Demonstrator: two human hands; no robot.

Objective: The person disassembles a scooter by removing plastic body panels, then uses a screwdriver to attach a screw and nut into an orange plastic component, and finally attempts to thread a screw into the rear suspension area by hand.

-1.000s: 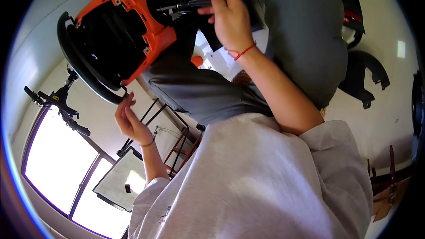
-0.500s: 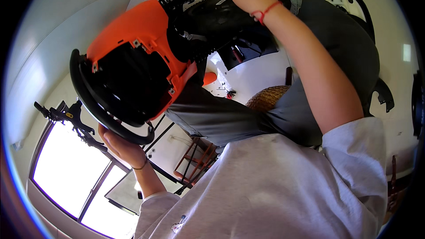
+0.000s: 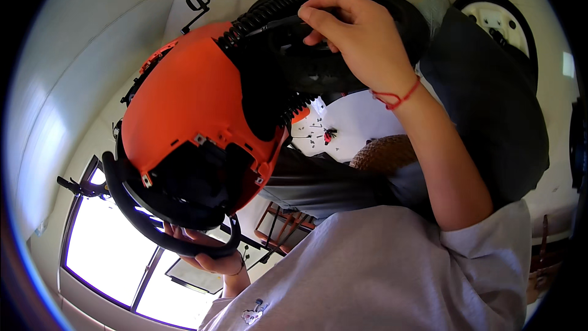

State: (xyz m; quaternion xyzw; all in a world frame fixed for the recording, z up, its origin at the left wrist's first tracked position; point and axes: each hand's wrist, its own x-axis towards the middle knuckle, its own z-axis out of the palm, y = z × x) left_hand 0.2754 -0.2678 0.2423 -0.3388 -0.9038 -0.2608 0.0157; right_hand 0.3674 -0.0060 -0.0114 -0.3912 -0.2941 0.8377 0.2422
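A small vehicle lies tipped in front of me, with a glossy orange body shell [image 3: 190,92] and a black hollow in its end. My left hand [image 3: 208,256] is closed around the black curved bar [image 3: 138,220] at that end, its fingers partly hidden behind it. Beside a black coil spring [image 3: 263,13], my right hand [image 3: 358,34] is raised with its fingers pinched. A thin dark rod [image 3: 275,26] runs from those fingertips toward the shell; its kind I cannot make out. Beneath this hand is a black tyre [image 3: 398,18].
Small loose parts and a red-and-black item [image 3: 329,136] lie on the white floor by my legs. Near them stands a woven brown seat [image 3: 383,154]. A black-rimmed white part [image 3: 496,21] rests at the far right. A bright window [image 3: 110,239] is at the lower left.
The orange shell has turned and sits lower, showing more of its outer side. My right hand came down from the upper edge into fuller view. My left hand shifted right and down with the bar.
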